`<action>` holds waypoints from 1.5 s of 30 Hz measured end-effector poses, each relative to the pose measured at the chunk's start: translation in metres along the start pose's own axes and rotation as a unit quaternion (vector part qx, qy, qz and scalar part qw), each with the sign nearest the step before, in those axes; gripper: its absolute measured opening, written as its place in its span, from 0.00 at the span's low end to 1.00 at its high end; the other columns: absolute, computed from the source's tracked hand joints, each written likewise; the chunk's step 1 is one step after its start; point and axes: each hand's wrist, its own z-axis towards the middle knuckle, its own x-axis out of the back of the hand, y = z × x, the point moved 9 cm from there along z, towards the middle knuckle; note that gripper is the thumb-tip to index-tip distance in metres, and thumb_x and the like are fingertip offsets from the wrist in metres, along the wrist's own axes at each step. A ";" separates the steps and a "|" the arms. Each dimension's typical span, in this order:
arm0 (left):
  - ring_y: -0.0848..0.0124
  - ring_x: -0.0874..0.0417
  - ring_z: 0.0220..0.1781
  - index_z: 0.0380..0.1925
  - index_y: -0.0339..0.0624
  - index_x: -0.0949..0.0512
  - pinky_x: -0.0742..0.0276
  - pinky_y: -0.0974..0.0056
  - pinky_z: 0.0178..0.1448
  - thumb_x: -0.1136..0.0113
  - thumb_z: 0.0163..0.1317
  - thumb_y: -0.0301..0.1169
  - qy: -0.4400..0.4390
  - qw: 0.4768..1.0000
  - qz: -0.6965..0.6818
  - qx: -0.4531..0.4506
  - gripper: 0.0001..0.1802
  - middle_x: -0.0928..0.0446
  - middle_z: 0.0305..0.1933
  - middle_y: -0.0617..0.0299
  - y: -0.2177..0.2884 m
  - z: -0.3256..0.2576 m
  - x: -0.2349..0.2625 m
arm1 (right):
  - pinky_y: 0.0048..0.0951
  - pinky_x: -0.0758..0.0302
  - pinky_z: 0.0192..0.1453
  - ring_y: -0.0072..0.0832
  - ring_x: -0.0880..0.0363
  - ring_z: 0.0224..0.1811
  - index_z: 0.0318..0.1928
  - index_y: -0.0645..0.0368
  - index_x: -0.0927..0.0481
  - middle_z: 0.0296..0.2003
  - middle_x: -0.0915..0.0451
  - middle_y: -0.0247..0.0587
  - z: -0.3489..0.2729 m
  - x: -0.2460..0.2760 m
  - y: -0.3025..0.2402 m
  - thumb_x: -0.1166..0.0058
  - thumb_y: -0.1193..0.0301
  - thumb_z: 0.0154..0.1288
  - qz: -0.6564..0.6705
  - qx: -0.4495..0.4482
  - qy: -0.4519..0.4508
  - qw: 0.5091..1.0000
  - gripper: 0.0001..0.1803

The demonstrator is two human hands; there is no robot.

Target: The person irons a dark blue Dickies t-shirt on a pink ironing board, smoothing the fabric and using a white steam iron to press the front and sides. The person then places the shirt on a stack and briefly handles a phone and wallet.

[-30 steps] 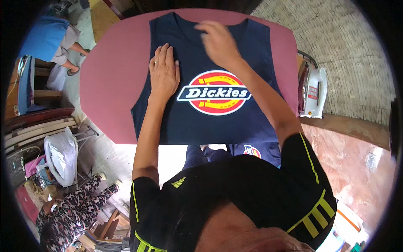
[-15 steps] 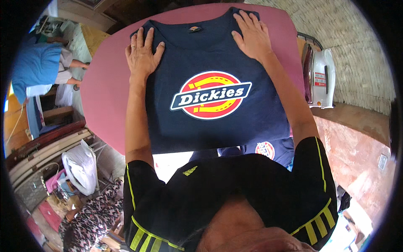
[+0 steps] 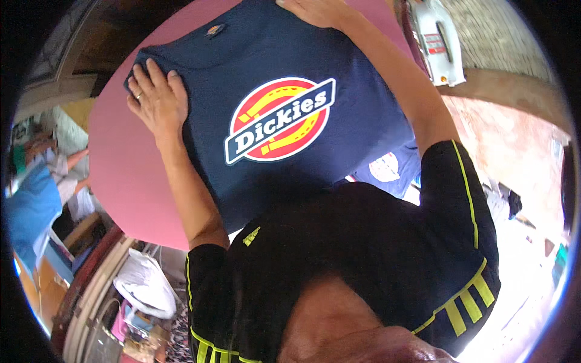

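A dark navy sleeveless shirt (image 3: pixel 200 115) lies spread on the pink padded board (image 3: pixel 115 175). Its front bears a round red and yellow print with a dark slanted banner (image 3: pixel 281 121), and a small label (image 3: pixel 215 29) sits inside the neckline. My left hand (image 3: pixel 158 103) rests palm down at the shirt's left shoulder edge, fingers stretched out. At the right shoulder, my right hand (image 3: pixel 318 11) lies on the fabric with fingers extended. The top of the picture cuts off part of that hand.
A white iron (image 3: pixel 440 42) stands beyond the board's right edge. Another navy garment with a round print (image 3: pixel 387 167) shows near my body on the right. On the left are a person in blue (image 3: pixel 30 212) and a white bundle (image 3: pixel 145 283).
The whole view has tilted and shifted, so the shirt, board and iron appear higher and turned counterclockwise. Both hands remain at the shirt's shoulders.
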 end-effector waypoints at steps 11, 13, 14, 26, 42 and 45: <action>0.48 0.42 0.76 0.70 0.45 0.35 0.49 0.36 0.73 0.59 0.71 0.51 0.002 1.000 0.008 0.009 0.33 0.41 0.75 0.46 -0.011 -0.004 -0.009 | 0.50 0.47 0.77 0.41 0.43 0.75 0.72 0.45 0.37 0.73 0.40 0.37 -0.199 0.074 -0.044 0.49 0.57 0.71 -0.033 -0.041 0.008 0.999 0.31; 0.48 0.42 0.76 0.69 0.46 0.34 0.49 0.35 0.72 0.58 0.70 0.51 0.006 1.000 0.003 0.005 0.33 0.40 0.75 0.46 -0.010 -0.001 -0.011 | 0.50 0.46 0.76 0.42 0.44 0.76 0.72 0.44 0.37 0.74 0.41 0.36 -0.247 0.069 -0.033 0.50 0.56 0.71 -0.088 -0.107 -0.029 0.990 0.31; 0.49 0.41 0.76 0.69 0.46 0.34 0.49 0.35 0.72 0.58 0.70 0.52 0.006 1.000 0.002 0.007 0.33 0.40 0.75 0.46 -0.012 -0.001 -0.010 | 0.51 0.45 0.76 0.42 0.44 0.76 0.72 0.43 0.37 0.74 0.41 0.35 -0.266 0.065 -0.027 0.50 0.56 0.71 -0.112 -0.138 -0.048 0.983 0.31; 0.48 0.33 0.68 0.59 0.39 0.28 0.37 0.43 0.68 0.42 0.64 0.43 0.077 0.893 -0.324 -0.303 0.27 0.33 0.68 0.48 0.306 -0.091 0.109 | 0.47 0.44 0.77 0.45 0.43 0.75 0.73 0.48 0.39 0.73 0.40 0.46 -0.289 0.070 -0.001 0.53 0.56 0.74 -0.038 -0.120 0.075 0.989 0.31; 0.42 0.50 0.78 0.71 0.60 0.35 0.55 0.37 0.76 0.48 0.66 0.54 -0.092 0.919 -0.223 -0.312 0.34 0.49 0.78 0.48 0.352 -0.130 0.086 | 0.46 0.29 0.50 0.44 0.23 0.43 0.31 0.56 0.21 0.35 0.21 0.40 -0.299 0.079 0.037 0.37 0.67 0.58 0.111 -0.278 0.263 0.917 0.08; 0.42 0.50 0.78 0.71 0.61 0.35 0.54 0.37 0.75 0.48 0.66 0.55 -0.108 0.917 -0.213 -0.320 0.35 0.49 0.78 0.49 0.354 -0.129 0.084 | 0.45 0.27 0.48 0.46 0.22 0.40 0.33 0.57 0.21 0.35 0.21 0.41 -0.292 0.091 0.032 0.37 0.68 0.59 0.105 -0.266 0.234 0.929 0.08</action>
